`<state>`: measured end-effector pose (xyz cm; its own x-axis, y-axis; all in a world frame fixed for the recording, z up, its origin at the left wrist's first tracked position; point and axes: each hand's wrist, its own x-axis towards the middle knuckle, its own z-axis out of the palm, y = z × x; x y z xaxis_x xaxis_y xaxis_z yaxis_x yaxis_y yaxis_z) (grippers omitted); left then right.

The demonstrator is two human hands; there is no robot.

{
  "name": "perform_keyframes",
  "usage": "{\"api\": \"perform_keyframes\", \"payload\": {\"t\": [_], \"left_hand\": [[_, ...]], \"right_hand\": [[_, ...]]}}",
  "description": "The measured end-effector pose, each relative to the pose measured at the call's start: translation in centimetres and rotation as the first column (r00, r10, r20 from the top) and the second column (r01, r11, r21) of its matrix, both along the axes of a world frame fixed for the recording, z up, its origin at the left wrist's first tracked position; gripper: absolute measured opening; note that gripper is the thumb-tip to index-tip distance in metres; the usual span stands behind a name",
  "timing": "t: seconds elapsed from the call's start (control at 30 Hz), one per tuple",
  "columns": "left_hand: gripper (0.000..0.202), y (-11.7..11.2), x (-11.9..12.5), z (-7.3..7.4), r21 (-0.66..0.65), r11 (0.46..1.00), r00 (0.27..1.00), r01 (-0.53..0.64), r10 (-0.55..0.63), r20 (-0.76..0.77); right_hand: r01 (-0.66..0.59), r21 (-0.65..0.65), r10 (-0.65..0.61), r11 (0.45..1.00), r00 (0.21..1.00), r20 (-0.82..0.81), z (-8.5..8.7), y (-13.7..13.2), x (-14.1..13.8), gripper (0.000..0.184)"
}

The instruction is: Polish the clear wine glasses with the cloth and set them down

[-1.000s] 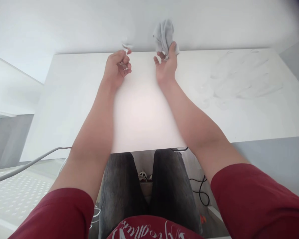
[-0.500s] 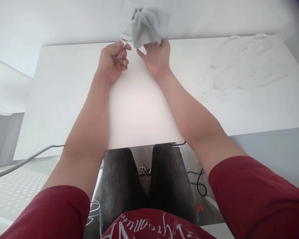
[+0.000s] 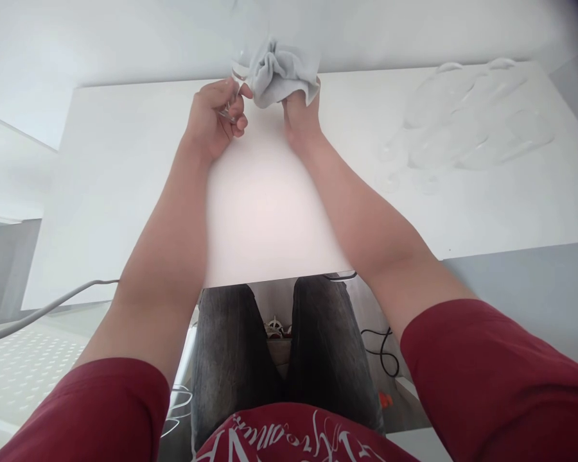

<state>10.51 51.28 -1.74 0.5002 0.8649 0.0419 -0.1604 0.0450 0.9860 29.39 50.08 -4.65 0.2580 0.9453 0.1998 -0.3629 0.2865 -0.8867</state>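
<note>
My left hand is closed around a clear stemmed glass near the table's far edge. Only slivers of the glass show between my fingers, and its upper part blends into the pale background. Beside it, my right hand grips a crumpled light grey cloth. The cloth bunches up over my right fingers and hides most of them. Its left side comes up against the glass, though I cannot tell whether it touches.
Several clear, see-through items lie on the right part of the white table. A grey cable runs in at the left by a perforated white surface. A black cable hangs below the table, right of my legs.
My right hand has brought the cloth slightly down and left, nearer the glass, and the cloth has folded tighter. My left hand has stayed almost in place.
</note>
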Motion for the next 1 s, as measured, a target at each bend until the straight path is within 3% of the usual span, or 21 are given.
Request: {"api": "perform_keyframes", "payload": {"t": [0.1,0.17,0.27,0.37,0.43,0.5,0.57,0.63,0.7,0.87,1.0], "left_hand": [[0.033,-0.2,0.0,0.2,-0.036,0.999,1.000,-0.003,0.004,0.009],[0.035,-0.3,0.0,0.3,-0.049,0.999,1.000,-0.025,0.026,0.013],[0.035,-0.4,0.0,0.4,-0.043,0.998,0.999,-0.047,0.047,-0.013],[0.036,-0.3,0.0,0.3,-0.033,0.999,0.998,-0.038,0.036,-0.055],[0.035,-0.1,0.1,0.2,-0.030,0.999,0.998,-0.014,0.013,-0.059],[0.034,0.0,0.1,0.1,-0.033,0.999,0.999,0.018,-0.019,-0.036],[0.036,0.0,0.1,0.1,-0.030,0.999,0.999,0.034,-0.034,-0.001],[0.039,-0.2,0.2,0.2,-0.020,0.999,0.999,0.039,-0.038,0.016],[0.039,-0.6,0.2,0.4,-0.010,0.998,0.998,0.065,-0.065,-0.009],[0.037,-1.7,0.1,1.1,-0.036,0.982,0.980,0.183,-0.185,-0.068],[0.037,-1.7,0.0,1.3,-0.054,0.978,0.975,0.203,-0.207,-0.085]], "right_hand": [[0.013,0.202,0.019,0.979,0.988,-0.152,0.2,0.7,-0.5,0.014],[-0.059,0.175,0.087,0.983,0.984,-0.156,0.4,0.8,-0.7,0.022],[0.010,0.142,-0.020,0.990,0.998,0.067,0.9,-0.1,-0.7,0.018],[0.085,0.274,-0.161,0.958,0.950,0.266,1.4,-1.2,-0.7,0.007],[-0.022,0.356,-0.074,0.934,0.964,0.254,1.4,-1.3,-0.7,0.011],[-0.161,0.336,0.123,0.928,0.984,0.131,1.1,-0.8,-0.7,0.014],[-0.336,0.263,0.344,0.904,0.939,0.016,0.8,-0.4,-0.8,0.020],[-0.445,0.231,0.467,0.865,0.883,-0.049,0.8,-0.4,-0.8,0.025],[-0.470,0.224,0.493,0.853,0.868,-0.054,1.0,-1.0,-0.9,0.029],[-0.414,0.196,0.427,0.889,0.903,-0.032,1.9,-2.4,-0.8,0.050],[-0.370,0.122,0.375,0.921,0.927,-0.021,1.8,-2.2,-0.7,0.050]]}}
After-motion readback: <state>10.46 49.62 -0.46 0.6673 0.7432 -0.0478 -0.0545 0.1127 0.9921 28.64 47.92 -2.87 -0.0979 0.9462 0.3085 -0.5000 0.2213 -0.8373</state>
